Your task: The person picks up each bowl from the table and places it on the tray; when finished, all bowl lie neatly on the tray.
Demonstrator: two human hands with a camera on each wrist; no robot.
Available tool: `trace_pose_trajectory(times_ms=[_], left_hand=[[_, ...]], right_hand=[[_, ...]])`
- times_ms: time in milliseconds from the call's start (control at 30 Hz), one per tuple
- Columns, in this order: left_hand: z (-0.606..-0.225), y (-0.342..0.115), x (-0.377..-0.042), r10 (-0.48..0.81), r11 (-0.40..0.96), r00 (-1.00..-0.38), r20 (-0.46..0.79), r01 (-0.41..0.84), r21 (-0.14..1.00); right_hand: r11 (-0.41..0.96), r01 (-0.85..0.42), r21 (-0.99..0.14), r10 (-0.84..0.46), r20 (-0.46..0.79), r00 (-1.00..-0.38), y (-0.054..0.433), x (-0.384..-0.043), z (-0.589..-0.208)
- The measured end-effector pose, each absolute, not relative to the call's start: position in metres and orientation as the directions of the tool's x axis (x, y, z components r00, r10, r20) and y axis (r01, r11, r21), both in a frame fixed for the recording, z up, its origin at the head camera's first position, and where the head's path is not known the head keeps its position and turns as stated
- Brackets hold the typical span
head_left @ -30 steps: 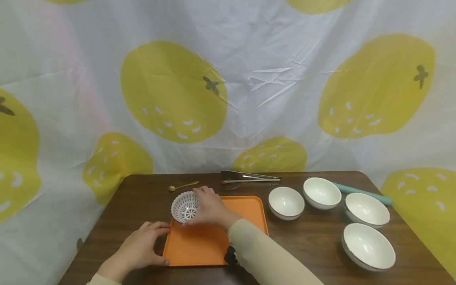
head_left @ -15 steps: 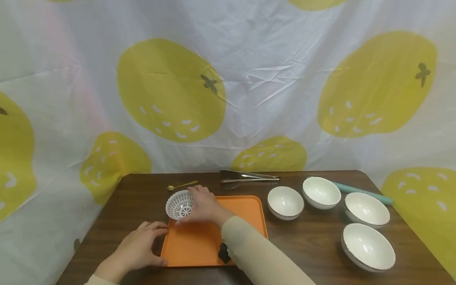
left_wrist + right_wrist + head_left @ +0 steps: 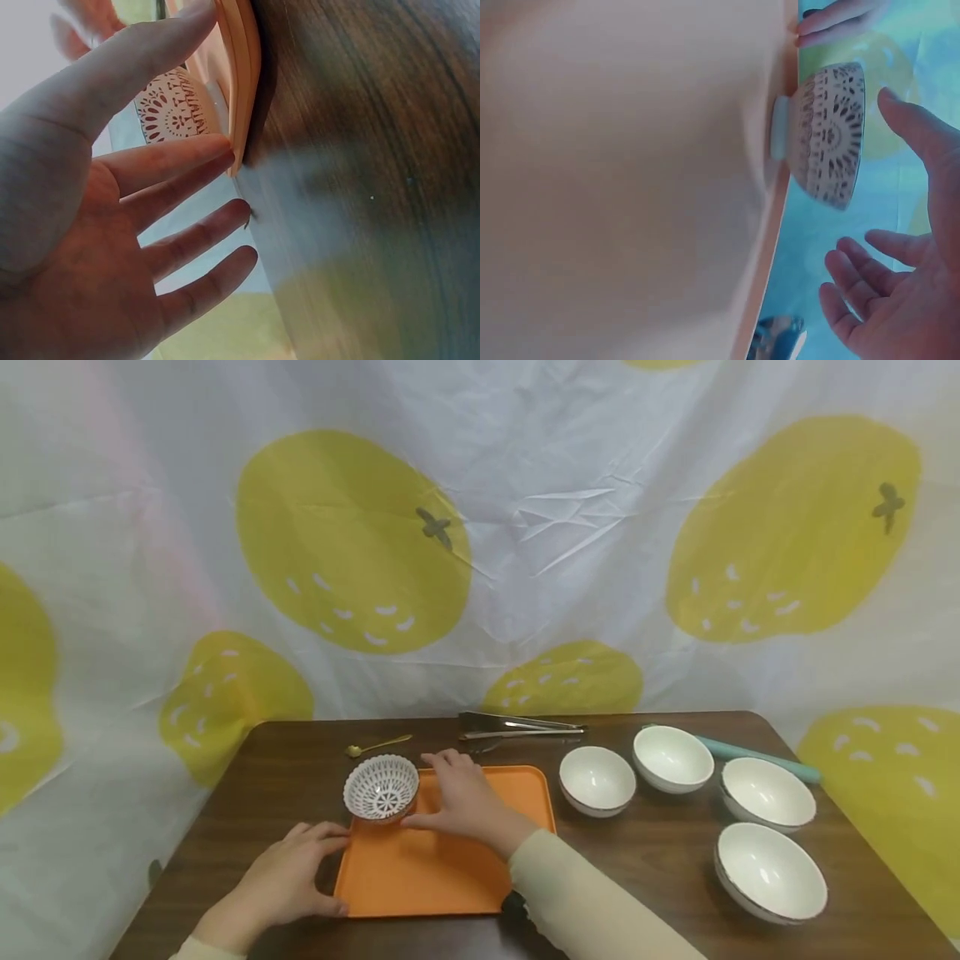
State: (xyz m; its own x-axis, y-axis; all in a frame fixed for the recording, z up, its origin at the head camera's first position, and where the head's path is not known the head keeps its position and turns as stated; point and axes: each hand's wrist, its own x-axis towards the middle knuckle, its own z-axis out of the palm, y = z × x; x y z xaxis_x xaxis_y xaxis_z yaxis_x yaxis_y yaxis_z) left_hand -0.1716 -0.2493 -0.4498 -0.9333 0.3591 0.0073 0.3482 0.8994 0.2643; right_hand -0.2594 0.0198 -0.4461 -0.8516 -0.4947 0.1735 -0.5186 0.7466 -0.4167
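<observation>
A small patterned bowl with a scalloped rim stands upright on the far left corner of the orange tray. The right wrist view shows the bowl side-on, its foot against the tray. My right hand is just right of the bowl, thumb and fingers spread apart; a gap shows between this hand and the bowl in the right wrist view. My left hand rests at the tray's left edge, fingers extended. In the left wrist view, thumb and index finger of that hand touch the tray's rim.
White bowls stand to the right of the tray, among them a near one and a front one. Metal tongs and a small gold spoon lie at the back. A teal rod lies behind the bowls.
My right hand has let go of the patterned bowl and drawn off to the right. Before that, the bowl shifted slightly left with the hand. The left hand has stayed at the tray's edge.
</observation>
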Motion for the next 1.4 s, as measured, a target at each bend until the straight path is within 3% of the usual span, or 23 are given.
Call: trace_pose_trajectory(times_ms=[300, 567, 900, 1400], left_hand=[[-0.45, -0.253, -0.164, 0.363, 0.898, -0.932, 0.006, 0.352, 0.264], [-0.45, -0.256, -0.16, 0.353, 0.903, -0.936, -0.002, 0.34, 0.262], [-0.448, -0.253, -0.162, 0.348, 0.908, -0.937, -0.014, 0.334, 0.255], [-0.451, -0.251, -0.16, 0.35, 0.906, -0.937, -0.002, 0.337, 0.255]], right_hand=[[0.733, -0.506, -0.455, -0.462, 0.214, -0.861, 0.072, -0.233, -0.449], [0.767, -0.5, -0.402, -0.429, 0.259, -0.865, 0.115, -0.207, -0.444], [0.816, -0.521, -0.252, -0.413, 0.376, -0.829, 0.172, -0.185, -0.436], [0.854, -0.465, -0.233, -0.333, 0.442, -0.833, 0.256, -0.158, -0.429]])
